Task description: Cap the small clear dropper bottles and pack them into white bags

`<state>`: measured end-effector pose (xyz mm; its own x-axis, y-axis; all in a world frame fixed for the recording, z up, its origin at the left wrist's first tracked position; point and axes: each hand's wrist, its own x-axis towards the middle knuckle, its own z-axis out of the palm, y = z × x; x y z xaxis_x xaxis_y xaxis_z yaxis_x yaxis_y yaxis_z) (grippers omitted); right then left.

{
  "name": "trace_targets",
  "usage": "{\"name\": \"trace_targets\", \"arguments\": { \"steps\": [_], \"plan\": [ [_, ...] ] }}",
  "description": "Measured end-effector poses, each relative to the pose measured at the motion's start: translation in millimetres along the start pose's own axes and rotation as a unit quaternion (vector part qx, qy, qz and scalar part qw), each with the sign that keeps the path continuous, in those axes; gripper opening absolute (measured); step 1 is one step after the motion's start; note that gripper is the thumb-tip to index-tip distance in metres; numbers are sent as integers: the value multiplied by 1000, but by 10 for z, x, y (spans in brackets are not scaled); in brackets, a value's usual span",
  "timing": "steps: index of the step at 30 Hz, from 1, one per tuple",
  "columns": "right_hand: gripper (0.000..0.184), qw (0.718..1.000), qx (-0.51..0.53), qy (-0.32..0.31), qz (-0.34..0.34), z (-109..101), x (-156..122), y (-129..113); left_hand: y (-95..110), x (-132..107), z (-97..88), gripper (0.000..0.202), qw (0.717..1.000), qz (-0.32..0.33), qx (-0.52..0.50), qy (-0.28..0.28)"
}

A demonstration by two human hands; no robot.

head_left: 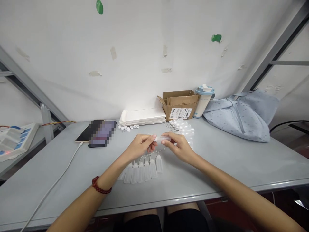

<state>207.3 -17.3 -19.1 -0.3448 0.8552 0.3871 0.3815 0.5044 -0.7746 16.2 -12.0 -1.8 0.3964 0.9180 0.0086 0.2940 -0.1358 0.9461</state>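
Observation:
Between my two hands, above the middle of the table, a small translucent plastic bottle (164,138) lies sideways. My left hand (144,143) pinches its white neck end, where the fingers hide the detail. Around the body of the bottle, my right hand (178,145) is closed. Just below my hands, several similar bottles (141,172) lie in a row, thin white strips curling from their tops. More bottles with white tops (184,129) lie behind my right hand. A small group of loose white caps (127,128) sits on the table beyond my left hand.
On the grey table (205,180), a stack of white trays (145,116) and an open cardboard box (182,104) stand by the wall. Right of them are a lidded cup (203,101) and a blue cloth bag (238,116). Phones (83,133) and a white cable (60,180) lie left.

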Motion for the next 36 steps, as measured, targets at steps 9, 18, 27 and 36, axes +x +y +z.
{"name": "trace_targets", "arguments": {
  "steps": [9, 18, 27, 36],
  "plan": [
    [28, 996, 65, -41, 45, -13, 4, 31, 64, -35, 0, 39, 999, 31, 34, 1],
    [36, 963, 205, -88, 149, -39, 46, 67, 50, -69, 39, 32, 974, 157, 160, 42],
    [39, 922, 278, -138, 232, -65, 81, 22, -34, -29, 36, 23, 939, 246, 235, 41],
    [38, 978, 138, -26, 155, -355, 154, -12, -287, 140, -551, 21, 896, 95, 405, 155]
  ]
}}
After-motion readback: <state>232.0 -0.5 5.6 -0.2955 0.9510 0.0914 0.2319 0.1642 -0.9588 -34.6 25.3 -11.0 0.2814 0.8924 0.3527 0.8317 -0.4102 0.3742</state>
